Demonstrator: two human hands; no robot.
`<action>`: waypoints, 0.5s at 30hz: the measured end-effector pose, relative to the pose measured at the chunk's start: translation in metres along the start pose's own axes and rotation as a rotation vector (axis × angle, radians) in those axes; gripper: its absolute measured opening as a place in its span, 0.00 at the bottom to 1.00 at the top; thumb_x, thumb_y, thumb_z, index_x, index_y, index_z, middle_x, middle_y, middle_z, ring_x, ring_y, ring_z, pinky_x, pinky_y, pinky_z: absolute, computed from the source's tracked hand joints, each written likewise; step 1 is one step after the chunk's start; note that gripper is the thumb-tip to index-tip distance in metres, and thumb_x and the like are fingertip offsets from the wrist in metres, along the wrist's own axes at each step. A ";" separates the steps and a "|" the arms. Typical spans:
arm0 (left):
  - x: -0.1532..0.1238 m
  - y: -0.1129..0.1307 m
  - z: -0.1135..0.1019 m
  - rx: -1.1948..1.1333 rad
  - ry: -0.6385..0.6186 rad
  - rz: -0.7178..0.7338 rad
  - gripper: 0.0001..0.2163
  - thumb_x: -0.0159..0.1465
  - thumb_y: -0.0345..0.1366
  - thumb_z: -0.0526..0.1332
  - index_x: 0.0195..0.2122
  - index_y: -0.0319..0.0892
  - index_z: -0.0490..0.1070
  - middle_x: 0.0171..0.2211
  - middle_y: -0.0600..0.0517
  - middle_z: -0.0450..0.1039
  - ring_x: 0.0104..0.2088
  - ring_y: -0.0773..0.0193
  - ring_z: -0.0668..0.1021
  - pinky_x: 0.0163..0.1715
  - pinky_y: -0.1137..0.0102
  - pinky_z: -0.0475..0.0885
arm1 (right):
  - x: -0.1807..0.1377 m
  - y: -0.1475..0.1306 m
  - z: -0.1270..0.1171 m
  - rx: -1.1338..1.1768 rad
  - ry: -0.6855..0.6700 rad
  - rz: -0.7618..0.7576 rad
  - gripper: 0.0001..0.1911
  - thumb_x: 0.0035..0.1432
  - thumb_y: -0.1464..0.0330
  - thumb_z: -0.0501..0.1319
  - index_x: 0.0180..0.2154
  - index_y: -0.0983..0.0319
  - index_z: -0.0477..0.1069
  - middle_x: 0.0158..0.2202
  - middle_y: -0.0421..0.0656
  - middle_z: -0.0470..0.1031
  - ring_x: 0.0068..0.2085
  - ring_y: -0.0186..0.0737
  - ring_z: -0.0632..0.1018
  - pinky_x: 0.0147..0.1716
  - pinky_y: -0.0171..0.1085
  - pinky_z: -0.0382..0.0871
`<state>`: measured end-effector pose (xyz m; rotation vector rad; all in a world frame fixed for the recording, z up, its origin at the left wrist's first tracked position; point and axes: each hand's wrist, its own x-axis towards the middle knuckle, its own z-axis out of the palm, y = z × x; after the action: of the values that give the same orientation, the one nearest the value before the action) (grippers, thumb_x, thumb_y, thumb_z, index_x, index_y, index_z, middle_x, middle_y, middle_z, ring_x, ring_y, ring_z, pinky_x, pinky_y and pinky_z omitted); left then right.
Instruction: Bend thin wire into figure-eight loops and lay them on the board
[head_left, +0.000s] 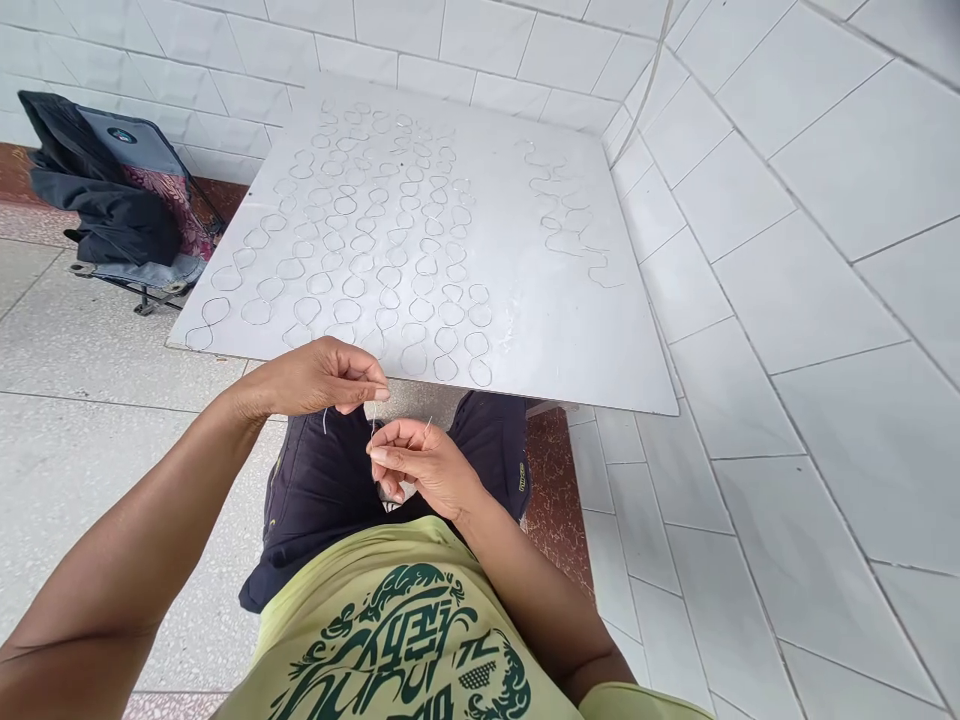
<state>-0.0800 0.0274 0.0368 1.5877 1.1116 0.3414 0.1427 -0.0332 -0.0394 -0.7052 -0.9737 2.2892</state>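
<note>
A thin wire (373, 420) runs between my two hands, just below the near edge of the white board. My left hand (319, 378) pinches it from above between thumb and forefinger, and a pale end hangs under the palm. Lower and to the right, my right hand (424, 462) is closed on the same wire, with a short tip sticking up past its fingers. On the board (559, 345) lie several rows of wires bent into figure-eight loops (478, 360). Farther right are a few wavy, more open wire pieces (574, 243).
White tiled walls (787, 300) stand behind the board and along its right side. A cable (646, 90) runs down the corner. To the left, a folding chair (135, 150) with dark cloth on it stands on the speckled floor (82, 350). My legs (315, 500) are under the board's near edge.
</note>
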 end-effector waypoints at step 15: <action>0.002 0.009 -0.003 -0.022 0.034 0.020 0.12 0.64 0.45 0.67 0.34 0.41 0.80 0.20 0.58 0.64 0.22 0.71 0.65 0.24 0.76 0.61 | -0.007 -0.003 -0.008 -0.053 -0.007 -0.113 0.24 0.71 0.50 0.57 0.41 0.64 0.77 0.30 0.45 0.79 0.24 0.37 0.78 0.22 0.35 0.71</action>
<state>-0.0767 0.0313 0.0454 1.5799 1.1152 0.3944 0.1533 -0.0322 -0.0404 -0.6481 -1.0541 2.1762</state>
